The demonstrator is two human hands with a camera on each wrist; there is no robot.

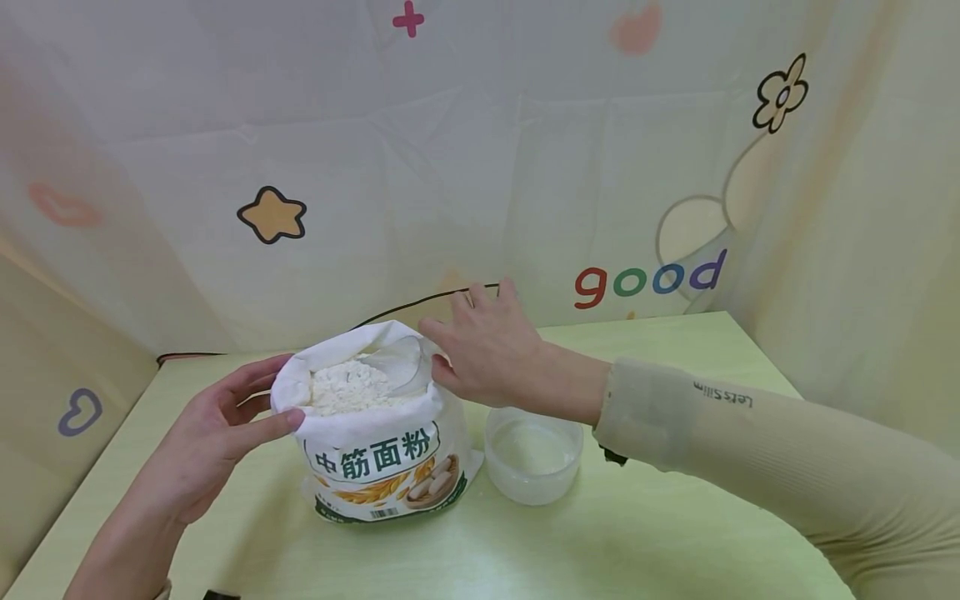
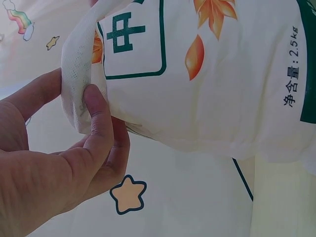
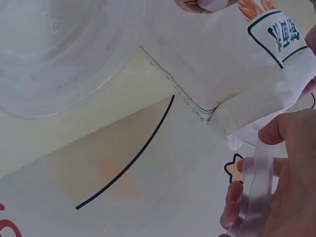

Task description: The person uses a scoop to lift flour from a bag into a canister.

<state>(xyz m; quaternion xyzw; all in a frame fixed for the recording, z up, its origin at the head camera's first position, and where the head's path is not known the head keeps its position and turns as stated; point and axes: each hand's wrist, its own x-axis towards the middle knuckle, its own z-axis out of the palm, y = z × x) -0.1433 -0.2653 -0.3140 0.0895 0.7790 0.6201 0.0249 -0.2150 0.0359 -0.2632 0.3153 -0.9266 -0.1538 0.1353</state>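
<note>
A white flour bag (image 1: 442, 417) with its top rolled down stands on the table, filled with white flour (image 1: 345, 389). My left hand (image 1: 213, 437) pinches the left side of the folded rim; the left wrist view shows the thumb (image 2: 98, 111) on the fold and other fingers beyond it. My right hand (image 1: 491, 354) is at the bag's right edge, gripping the handle of a clear plastic scoop (image 3: 256, 192). The bowl of the scoop (image 1: 405, 364) lies inside the bag mouth, at the right of the flour.
Just right of the bag, beneath my right forearm, sits a clear round bowl (image 1: 532, 487). The light green table (image 1: 645, 533) reaches back to a printed curtain (image 1: 360, 167). A small dark object (image 1: 221, 595) shows at the bottom edge.
</note>
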